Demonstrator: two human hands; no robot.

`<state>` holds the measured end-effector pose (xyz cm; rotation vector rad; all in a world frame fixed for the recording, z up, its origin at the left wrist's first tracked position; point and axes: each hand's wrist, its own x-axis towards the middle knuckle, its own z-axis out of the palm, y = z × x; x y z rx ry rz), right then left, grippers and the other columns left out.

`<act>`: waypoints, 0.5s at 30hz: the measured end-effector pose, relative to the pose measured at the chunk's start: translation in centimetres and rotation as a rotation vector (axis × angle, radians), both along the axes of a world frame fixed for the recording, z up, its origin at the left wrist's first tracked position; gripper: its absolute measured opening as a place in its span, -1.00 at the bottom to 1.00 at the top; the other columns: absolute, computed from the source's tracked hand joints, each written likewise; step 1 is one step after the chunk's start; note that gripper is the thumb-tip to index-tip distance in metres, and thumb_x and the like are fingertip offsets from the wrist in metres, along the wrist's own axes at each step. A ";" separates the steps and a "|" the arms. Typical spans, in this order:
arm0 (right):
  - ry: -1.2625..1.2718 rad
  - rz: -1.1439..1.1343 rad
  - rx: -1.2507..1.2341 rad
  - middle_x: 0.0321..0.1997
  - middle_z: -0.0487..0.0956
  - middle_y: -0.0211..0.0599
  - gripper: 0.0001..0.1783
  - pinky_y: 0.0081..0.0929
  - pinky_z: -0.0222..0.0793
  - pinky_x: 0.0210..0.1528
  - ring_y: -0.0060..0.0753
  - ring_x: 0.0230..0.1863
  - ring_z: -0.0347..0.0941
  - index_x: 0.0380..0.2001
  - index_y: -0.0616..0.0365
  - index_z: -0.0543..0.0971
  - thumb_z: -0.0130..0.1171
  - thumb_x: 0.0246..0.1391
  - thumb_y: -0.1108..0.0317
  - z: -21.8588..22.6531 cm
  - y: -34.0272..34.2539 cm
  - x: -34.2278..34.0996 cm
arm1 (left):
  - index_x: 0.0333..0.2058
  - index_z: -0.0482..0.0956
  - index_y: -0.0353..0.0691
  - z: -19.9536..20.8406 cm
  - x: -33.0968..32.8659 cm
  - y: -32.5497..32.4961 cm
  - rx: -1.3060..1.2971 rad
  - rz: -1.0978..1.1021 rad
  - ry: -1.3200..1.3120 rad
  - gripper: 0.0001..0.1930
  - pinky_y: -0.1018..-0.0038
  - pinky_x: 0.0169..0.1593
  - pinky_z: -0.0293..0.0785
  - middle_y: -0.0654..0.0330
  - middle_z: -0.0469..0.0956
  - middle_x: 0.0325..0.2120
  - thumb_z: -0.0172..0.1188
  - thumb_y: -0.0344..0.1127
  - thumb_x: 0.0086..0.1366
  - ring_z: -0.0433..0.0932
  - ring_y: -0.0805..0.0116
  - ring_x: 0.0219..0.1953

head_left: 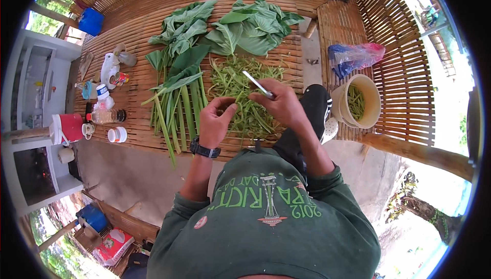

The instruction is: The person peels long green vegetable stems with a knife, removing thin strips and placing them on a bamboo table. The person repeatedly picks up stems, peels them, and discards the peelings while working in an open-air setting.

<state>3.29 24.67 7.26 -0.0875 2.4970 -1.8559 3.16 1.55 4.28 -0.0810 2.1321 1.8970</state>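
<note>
My right hand (pixel 282 104) is closed round a small knife (pixel 258 84), its pale blade pointing up and to the left. Close beside it, my left hand (pixel 217 120) has thumb and fingers pinched at a short green stalk (pixel 239 100), partly hidden by the fingers. Both hands are above a loose heap of green peelings (pixel 255 71) on a bamboo-slat platform (pixel 140 102). Left of the heap lie long green stalks (pixel 186 107), some with big leaves attached. Large, limp green leaves (pixel 261 25) are piled behind it.
Right of my knee stands a cream bucket (pixel 376 100) with cut stalks inside. A blue-and-pink plastic bag (pixel 355 56) lies on the bench behind it. Bottles (pixel 107 116), a white tub (pixel 117 134) and a red jug (pixel 69 128) stand at the left.
</note>
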 end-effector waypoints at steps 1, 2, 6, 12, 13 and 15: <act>-0.007 0.029 0.043 -0.22 0.70 -0.28 -0.69 -0.43 0.49 -0.12 -0.50 -0.25 0.57 0.03 0.20 0.70 0.36 0.32 0.26 0.1 -1.0 -0.4 | -0.02 0.68 -0.37 0.0 0.0 -0.1 -0.014 -0.008 -0.005 -0.78 0.59 -0.10 0.55 0.25 0.72 -0.22 0.36 -0.45 0.40 0.63 0.59 -0.21; -0.014 0.057 0.087 -0.26 0.69 -0.24 -0.70 -0.41 0.48 -0.15 -0.47 -0.28 0.57 -0.01 0.21 0.71 0.35 0.32 0.25 0.2 -1.7 -0.6 | -0.02 0.69 -0.36 0.1 0.0 -0.2 0.004 -0.002 -0.011 -0.78 0.60 -0.11 0.55 0.26 0.72 -0.22 0.36 -0.44 0.40 0.63 0.59 -0.22; -0.063 -0.033 0.075 -0.45 0.61 -0.18 -0.67 -0.34 0.38 -0.31 -0.37 -0.45 0.44 -0.15 0.25 0.69 0.34 0.33 0.15 0.4 -2.9 -0.6 | -0.01 0.68 -0.33 0.7 0.4 -0.2 0.097 0.033 -0.080 -0.78 0.61 -0.20 0.52 0.28 0.71 -0.25 0.36 -0.43 0.41 0.62 0.58 -0.28; -0.119 -0.158 0.143 -0.48 0.53 0.03 -0.63 -0.04 0.32 -0.36 0.21 -0.45 0.45 -0.31 0.26 0.56 0.31 0.33 0.12 -0.6 -4.6 0.6 | 0.01 0.62 -0.25 -1.9 0.3 -0.6 0.505 0.077 -0.338 -0.78 0.56 -0.30 0.51 0.30 0.67 -0.32 0.33 -0.42 0.43 0.59 0.51 -0.37; -0.102 -0.149 0.142 -0.48 0.52 0.03 -0.64 -0.03 0.32 -0.35 0.21 -0.44 0.45 -0.31 0.26 0.56 0.30 0.33 0.13 -0.7 -4.7 1.0 | 0.01 0.61 -0.24 -2.1 0.2 -0.5 0.557 0.083 -0.369 -0.78 0.54 -0.30 0.51 0.30 0.66 -0.32 0.32 -0.42 0.43 0.59 0.50 -0.37; -0.068 -0.129 0.137 -0.47 0.52 0.04 -0.65 -0.01 0.33 -0.33 0.20 -0.43 0.46 -0.30 0.26 0.55 0.30 0.33 0.15 -1.1 -5.1 1.6 | 0.01 0.61 -0.22 -2.6 0.1 -0.5 0.611 0.095 -0.409 -0.79 0.51 -0.29 0.53 0.30 0.66 -0.31 0.31 -0.41 0.44 0.60 0.48 -0.37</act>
